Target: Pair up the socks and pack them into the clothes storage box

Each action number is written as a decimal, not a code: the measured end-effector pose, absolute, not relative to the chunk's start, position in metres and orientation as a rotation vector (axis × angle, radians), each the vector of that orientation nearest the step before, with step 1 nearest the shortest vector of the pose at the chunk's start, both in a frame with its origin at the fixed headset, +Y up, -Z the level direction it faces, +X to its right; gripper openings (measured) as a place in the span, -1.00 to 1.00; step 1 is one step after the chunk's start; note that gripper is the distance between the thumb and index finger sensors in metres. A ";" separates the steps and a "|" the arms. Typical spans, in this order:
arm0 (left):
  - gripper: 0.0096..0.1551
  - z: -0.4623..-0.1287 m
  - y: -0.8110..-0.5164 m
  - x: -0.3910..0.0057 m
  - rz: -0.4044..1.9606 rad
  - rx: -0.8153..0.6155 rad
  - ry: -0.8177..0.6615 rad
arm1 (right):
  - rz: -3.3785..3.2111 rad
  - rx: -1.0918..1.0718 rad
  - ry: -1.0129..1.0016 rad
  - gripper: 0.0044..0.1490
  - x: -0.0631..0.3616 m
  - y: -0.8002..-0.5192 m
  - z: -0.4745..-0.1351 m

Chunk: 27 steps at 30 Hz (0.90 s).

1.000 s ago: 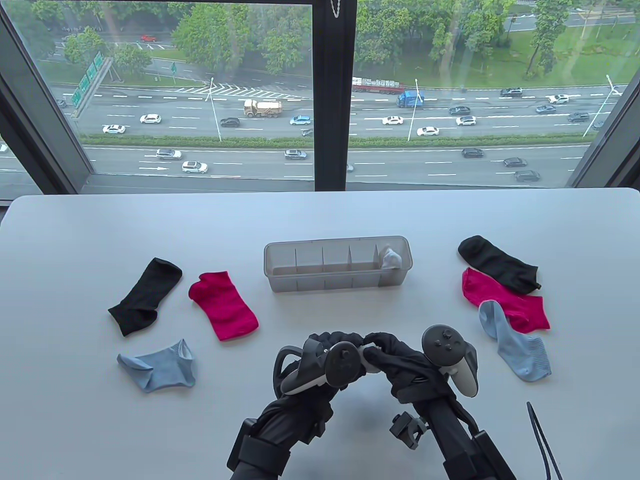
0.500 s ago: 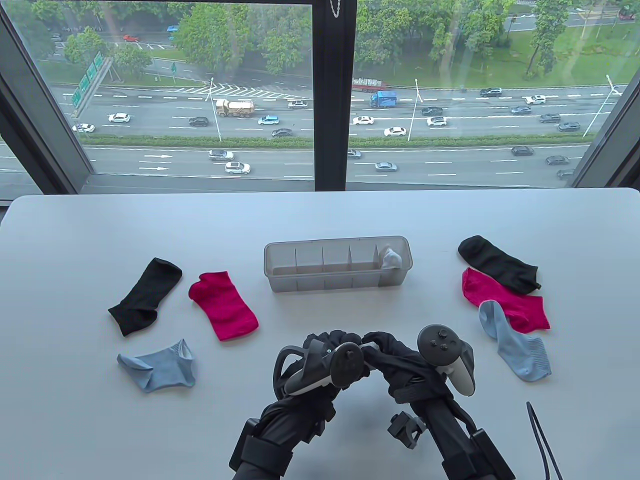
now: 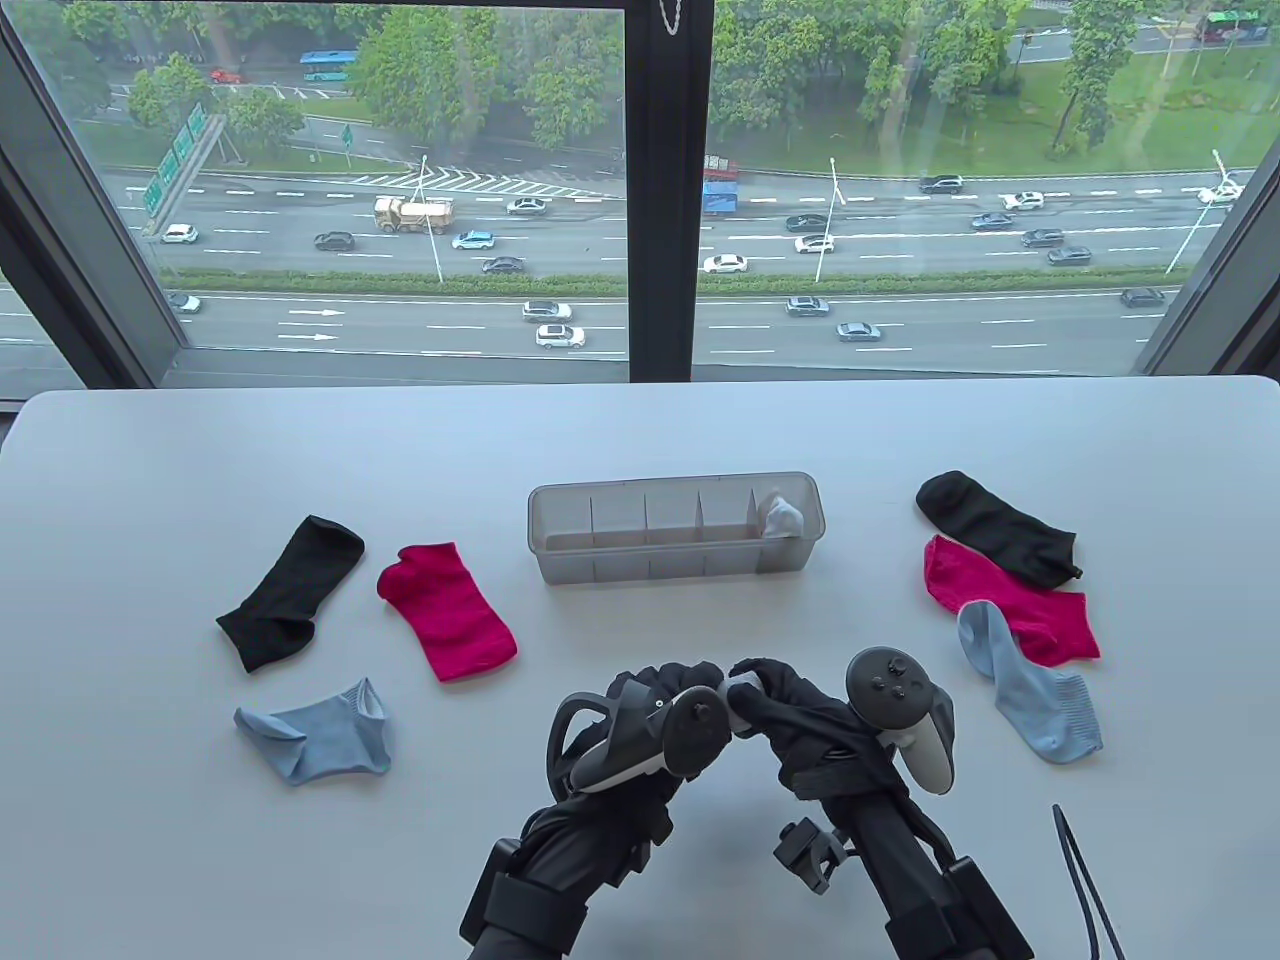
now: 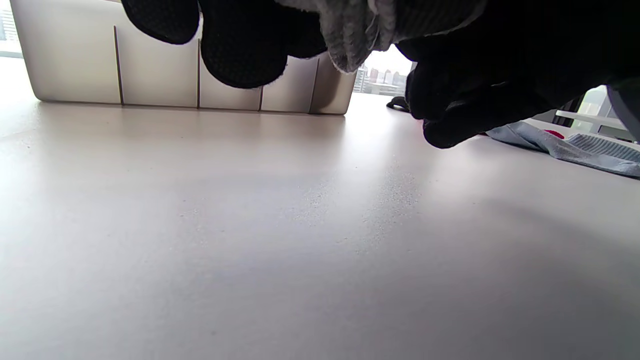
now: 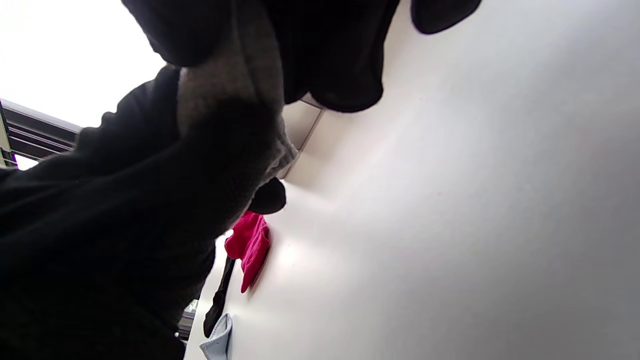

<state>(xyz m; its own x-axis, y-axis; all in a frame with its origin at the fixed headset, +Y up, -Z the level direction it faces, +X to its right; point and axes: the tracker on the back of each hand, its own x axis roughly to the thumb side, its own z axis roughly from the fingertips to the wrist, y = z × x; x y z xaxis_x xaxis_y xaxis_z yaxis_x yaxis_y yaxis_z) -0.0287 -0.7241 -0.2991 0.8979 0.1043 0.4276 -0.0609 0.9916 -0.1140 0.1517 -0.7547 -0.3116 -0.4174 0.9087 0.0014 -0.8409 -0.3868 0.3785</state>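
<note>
Both hands clamp one bunched grey-white sock above the near table edge.

Left hand (image 3: 650, 715) curls its fingers round the sock (image 3: 735, 692); right hand (image 3: 800, 715) pinches its other side, fingertips meeting. Only a small pale patch shows between the gloves. Storage box (image 3: 675, 570) sits just beyond, a white sock (image 3: 783, 516) in its rightmost compartment.

Socks: two black (image 3: 288, 593), two magenta (image 3: 446, 610), two pale blue (image 3: 318, 733). Box (image 3: 676, 560) translucent grey. Worktop (image 3: 200, 850) white. Gloves (image 3: 800, 715) black.

Translucent smooth plastic box (image 3: 675, 528), knit cloth socks (image 3: 446, 611), matt white table (image 3: 200, 850)
</note>
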 end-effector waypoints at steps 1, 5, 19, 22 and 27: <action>-0.29 -0.299 -0.725 -0.030 0.077 -0.103 -0.446 | 1.981 0.280 0.395 -0.27 0.151 -0.754 -0.312; -0.30 -0.303 -0.725 -0.036 0.162 -0.123 -0.463 | 2.041 0.313 0.374 -0.29 0.150 -0.748 -0.313; -0.24 -0.303 -0.723 -0.038 0.196 -0.125 -0.480 | 2.005 0.290 0.403 -0.24 0.148 -0.750 -0.314; -0.06 -0.303 -0.720 -0.036 0.170 -0.189 -0.492 | 2.081 0.214 0.338 -0.28 0.152 -0.751 -0.314; -0.28 -0.302 -0.712 -0.034 0.255 -0.125 -0.492 | 2.075 0.129 0.260 -0.24 0.159 -0.751 -0.311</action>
